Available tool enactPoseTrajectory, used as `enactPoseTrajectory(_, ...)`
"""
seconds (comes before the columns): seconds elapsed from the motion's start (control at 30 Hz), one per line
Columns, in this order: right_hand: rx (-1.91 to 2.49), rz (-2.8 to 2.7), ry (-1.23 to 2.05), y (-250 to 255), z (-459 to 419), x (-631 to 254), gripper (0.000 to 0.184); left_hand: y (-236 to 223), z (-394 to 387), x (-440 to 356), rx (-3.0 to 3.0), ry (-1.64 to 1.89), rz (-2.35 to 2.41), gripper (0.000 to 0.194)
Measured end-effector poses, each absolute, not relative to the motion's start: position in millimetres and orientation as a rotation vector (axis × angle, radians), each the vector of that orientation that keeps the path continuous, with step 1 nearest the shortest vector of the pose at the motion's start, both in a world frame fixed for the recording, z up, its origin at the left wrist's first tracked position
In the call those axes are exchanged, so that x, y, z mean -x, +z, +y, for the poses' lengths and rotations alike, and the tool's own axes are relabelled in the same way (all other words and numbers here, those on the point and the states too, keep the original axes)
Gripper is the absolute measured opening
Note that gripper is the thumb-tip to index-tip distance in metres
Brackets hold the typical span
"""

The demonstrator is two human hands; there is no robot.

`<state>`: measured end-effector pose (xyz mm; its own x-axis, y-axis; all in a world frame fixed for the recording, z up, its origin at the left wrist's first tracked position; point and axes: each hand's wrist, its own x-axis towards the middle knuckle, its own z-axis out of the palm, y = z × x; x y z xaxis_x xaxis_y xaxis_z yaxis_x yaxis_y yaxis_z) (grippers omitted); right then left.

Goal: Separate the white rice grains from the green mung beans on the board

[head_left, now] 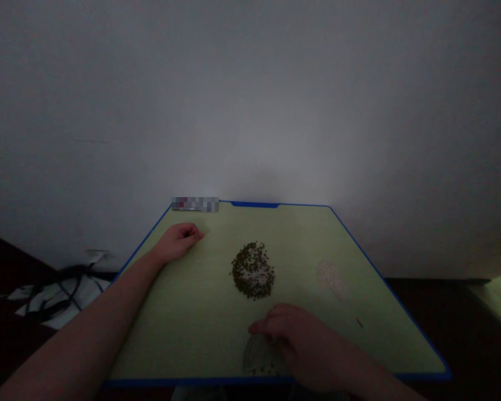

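Note:
My left hand (179,243) rests on the left of the pale green tabletop, its fingers curled in and nothing visible in them. My right hand (303,342) is over a clear round dish (253,356) near the front edge. Its fingers are drawn together in a pinch; what they hold, if anything, is too small to make out. A few dark beans lie in the dish, which my hand partly covers. Beyond it, mid-table, is a pile of small dark green beans mixed with white grains (254,273). To the right, a thin patch of white grains (332,278) is spread out.
The blue-edged table (217,328) stands against a grey wall (250,111). A pixelated object (195,204) lies at its far left corner. A small dark sliver (359,322) is on the right. Black cables (58,284) lie left of the table.

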<state>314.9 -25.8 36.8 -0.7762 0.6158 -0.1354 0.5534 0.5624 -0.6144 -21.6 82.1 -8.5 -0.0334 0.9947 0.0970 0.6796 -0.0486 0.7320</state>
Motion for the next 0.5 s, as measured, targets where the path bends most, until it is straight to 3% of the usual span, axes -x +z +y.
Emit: enactPoseTrajectory(0.5,1.119,-2.485,1.159,31.7,-42.9,-329.2,0.041,-1.9,79.7,16.8,-1.759,0.883,1.767,0.03)
